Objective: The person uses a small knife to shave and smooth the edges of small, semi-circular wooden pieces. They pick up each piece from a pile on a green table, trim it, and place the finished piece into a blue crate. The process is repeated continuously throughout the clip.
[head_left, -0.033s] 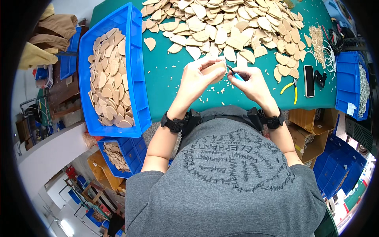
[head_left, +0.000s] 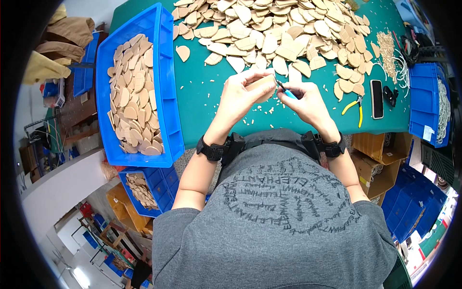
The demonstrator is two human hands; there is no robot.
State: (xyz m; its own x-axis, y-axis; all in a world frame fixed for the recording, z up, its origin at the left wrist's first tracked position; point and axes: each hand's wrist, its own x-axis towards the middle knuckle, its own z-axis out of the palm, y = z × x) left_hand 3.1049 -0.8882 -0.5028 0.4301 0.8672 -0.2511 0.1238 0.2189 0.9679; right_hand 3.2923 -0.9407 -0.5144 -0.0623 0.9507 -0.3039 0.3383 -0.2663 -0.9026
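My left hand point(head_left: 244, 91) is closed round a tan, flat, half-round piece point(head_left: 264, 95), mostly covered by the fingers. Close beside it, my right hand point(head_left: 309, 100) grips a slim hand tool with a light-blue handle point(head_left: 290, 94). The tool's dark tip points at the piece's edge; whether they touch is too small to tell. Both hands are over the green table point(head_left: 202, 106), with small tan shavings scattered below and around them. Beyond them lies a large heap of similar tan pieces point(head_left: 269, 43).
At the left stands a blue crate point(head_left: 167, 86) of tan pieces, with a smaller blue bin point(head_left: 163, 185) below it. To the right lie yellow-handled pliers point(head_left: 360, 113), a phone point(head_left: 377, 98) and white cords point(head_left: 403, 72). A blue bin of cord point(head_left: 423, 101) sits at the right edge.
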